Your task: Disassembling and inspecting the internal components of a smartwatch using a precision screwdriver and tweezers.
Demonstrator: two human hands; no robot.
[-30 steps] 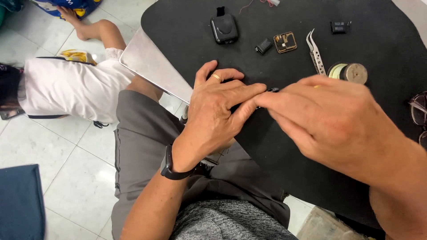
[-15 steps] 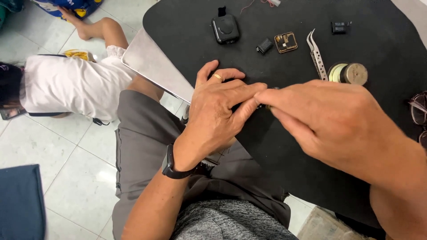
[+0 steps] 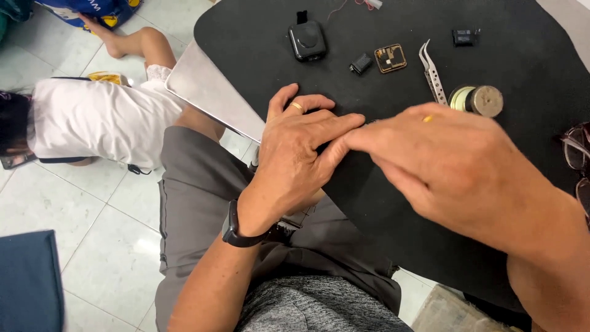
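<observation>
My left hand (image 3: 296,154) rests on the black mat (image 3: 381,184) with a ring on one finger and a black band at the wrist. Its fingertips meet those of my right hand (image 3: 448,166) near the mat's middle. Both hands pinch at something small between the fingertips, which is hidden by the fingers. Beyond them lie a small black device (image 3: 306,40), a small black part (image 3: 361,64), a square circuit board (image 3: 391,58), metal tweezers (image 3: 433,77) and a spool of wire (image 3: 476,100).
A small dark chip (image 3: 464,36) lies at the far right of the mat. Eyeglasses (image 3: 576,154) sit at the right edge. A metal table edge (image 3: 212,92) shows under the mat. A person in white (image 3: 86,117) lies on the tiled floor to the left.
Both hands have stayed pressed together at the fingertips, with only a slight shift of the fingers. The view moved a little.
</observation>
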